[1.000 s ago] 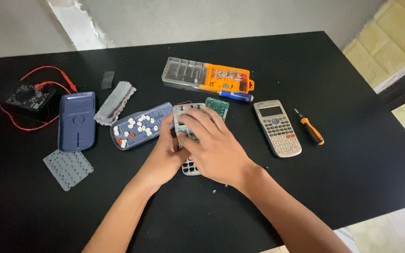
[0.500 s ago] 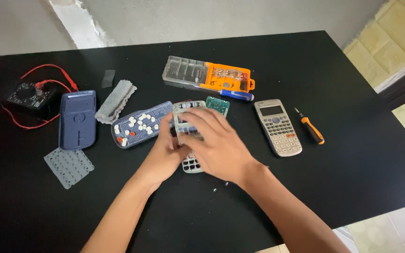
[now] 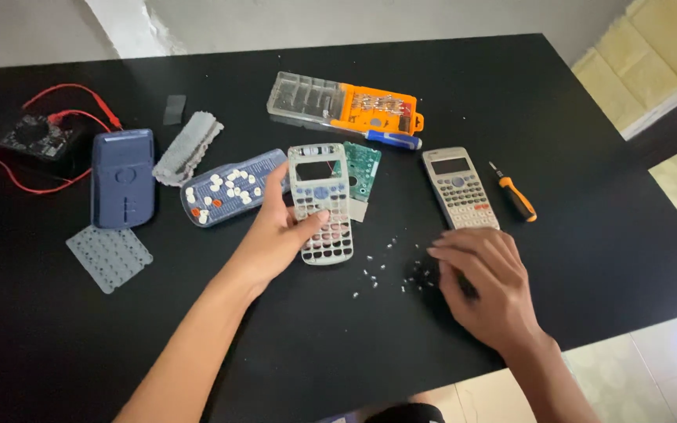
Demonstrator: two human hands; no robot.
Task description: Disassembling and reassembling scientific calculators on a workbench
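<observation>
**Hidden / cut off / too small**

L forearm runs off bottom edge; R arm too, w/ a dark shape at bottom centre cut off, can't tell what. R hand [image 3: 483, 286] lies palm-down over table [image 3: 605, 141], covering whatever's under fingers. Tiny pale bits [image 3: 376, 266] scattered beside it, too small to tell. L hand [image 3: 276, 235] hides left edge of calculator front shell [image 3: 321, 202]. Green circuit board [image 3: 362, 168] partly behind shell. Table's left & right ends cut by frame
</observation>
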